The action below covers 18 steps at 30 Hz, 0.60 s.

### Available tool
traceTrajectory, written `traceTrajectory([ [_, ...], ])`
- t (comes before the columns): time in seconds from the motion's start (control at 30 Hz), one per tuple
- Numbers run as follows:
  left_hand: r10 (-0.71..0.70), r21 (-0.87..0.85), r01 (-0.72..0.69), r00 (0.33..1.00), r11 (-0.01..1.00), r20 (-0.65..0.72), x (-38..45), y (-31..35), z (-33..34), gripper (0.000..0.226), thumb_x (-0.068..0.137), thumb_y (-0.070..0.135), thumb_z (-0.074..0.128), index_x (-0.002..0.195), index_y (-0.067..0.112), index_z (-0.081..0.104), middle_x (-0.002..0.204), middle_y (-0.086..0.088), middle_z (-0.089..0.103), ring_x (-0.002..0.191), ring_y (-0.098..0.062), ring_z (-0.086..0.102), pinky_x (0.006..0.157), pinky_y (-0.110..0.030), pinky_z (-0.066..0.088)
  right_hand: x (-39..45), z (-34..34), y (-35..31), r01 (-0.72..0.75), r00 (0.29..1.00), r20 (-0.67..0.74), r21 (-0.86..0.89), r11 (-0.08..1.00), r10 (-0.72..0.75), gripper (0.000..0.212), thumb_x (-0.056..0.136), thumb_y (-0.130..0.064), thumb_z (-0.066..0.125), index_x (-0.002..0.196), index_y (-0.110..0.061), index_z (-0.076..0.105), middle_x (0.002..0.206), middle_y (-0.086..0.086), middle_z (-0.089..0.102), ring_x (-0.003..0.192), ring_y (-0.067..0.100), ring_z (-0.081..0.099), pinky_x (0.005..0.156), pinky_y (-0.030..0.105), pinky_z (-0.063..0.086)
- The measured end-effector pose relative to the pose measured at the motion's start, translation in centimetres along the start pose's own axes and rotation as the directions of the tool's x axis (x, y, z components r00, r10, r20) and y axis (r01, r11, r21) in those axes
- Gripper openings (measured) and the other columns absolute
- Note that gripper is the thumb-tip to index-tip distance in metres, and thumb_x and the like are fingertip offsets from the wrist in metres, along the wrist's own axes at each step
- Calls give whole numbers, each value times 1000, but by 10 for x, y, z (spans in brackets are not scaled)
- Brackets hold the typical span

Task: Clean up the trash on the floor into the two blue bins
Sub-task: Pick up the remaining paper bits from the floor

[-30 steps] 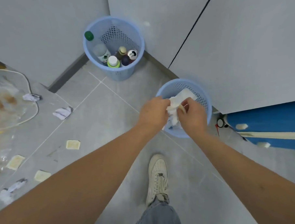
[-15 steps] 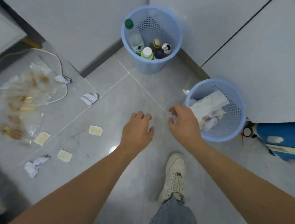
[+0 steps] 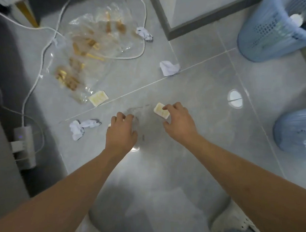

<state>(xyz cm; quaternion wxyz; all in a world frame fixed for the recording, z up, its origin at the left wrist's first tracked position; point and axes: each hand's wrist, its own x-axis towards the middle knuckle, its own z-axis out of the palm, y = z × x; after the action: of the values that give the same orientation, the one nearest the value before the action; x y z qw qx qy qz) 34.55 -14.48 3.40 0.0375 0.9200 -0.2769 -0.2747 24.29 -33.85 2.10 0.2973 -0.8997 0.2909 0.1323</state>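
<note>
Glossy grey tiled floor (image 3: 208, 81) with pale grout lines and bright light spots; strewn with crumpled white paper wads (image 3: 169, 68), one near a grey skirting (image 3: 144, 33), another twisted one (image 3: 82, 127) just left of the left hand (image 3: 121, 133); flat, pale yellow rectangular packets, one (image 3: 98, 98) beside a crinkled clear plastic bag (image 3: 86, 54) of golden-brown pieces, hard to make out through the film. Right hand (image 3: 179, 122) low over the floor, grip narrow, fingertips curled onto the near edge of a second yellow packet (image 3: 160, 110), thumb apart below it; not clear whether lifted or flat. Left hand palm down, fingers curled over something small and pale (image 3: 109, 125), mostly hidden, so cannot tell the grip's hold. Two ribbed, perforated blue plastic bins at right, both cut off by the frame: far bin (image 3: 267, 32) blurred, near bin (image 3: 293, 130) showing white paper inside, well apart from the hands. White cable (image 3: 45, 47) looping to a power strip (image 3: 24, 147) at left; pale shoe (image 3: 235, 221) at bottom edge.
</note>
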Motion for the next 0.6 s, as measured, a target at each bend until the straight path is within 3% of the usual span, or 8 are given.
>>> traceTrajectory([
  [0.13, -86, -4, 86, 995, 996, -42, 9, -35, 35, 47, 83, 16, 65, 128, 20, 54, 126, -14, 42, 109, -37, 44, 71, -48, 54, 28, 37, -1, 2, 1000, 3, -101, 995, -2, 61, 82, -21, 68, 139, -29, 48, 128, 8, 42, 110, 33, 41, 78, 41, 51],
  [0.23, -30, -38, 26, 991, 999, -130, 15, -43, 53, 38, 83, 5, 61, 120, 14, 56, 114, -14, 42, 99, -36, 42, 60, -48, 53, 35, 53, 3, 85, 993, -65, -188, 979, -98, 49, 82, -14, 67, 128, -24, 54, 120, 10, 45, 104, 33, 43, 66, 39, 51],
  [0.37, 66, -86, -76, 991, 993, -115, 20, -41, 59, 10, 89, 3, 55, 95, 10, 59, 100, -9, 48, 87, -30, 45, 58, -48, 50, 35, 58, 6, 112, 993, -33, -91, 990, -116, 29, 85, -6, 59, 112, -15, 56, 105, 13, 50, 89, 35, 53, 63, 40, 50],
  [0.6, 255, -153, -277, 955, 949, -151, 7, 64, 12, 19, 88, -1, 62, 101, 13, 64, 99, -2, 55, 87, -25, 53, 61, -46, 52, -15, -13, 20, 25, 986, -166, 108, 994, -7, 22, 78, -5, 60, 99, -11, 57, 93, 10, 52, 74, 35, 55, 61, 39, 46],
])
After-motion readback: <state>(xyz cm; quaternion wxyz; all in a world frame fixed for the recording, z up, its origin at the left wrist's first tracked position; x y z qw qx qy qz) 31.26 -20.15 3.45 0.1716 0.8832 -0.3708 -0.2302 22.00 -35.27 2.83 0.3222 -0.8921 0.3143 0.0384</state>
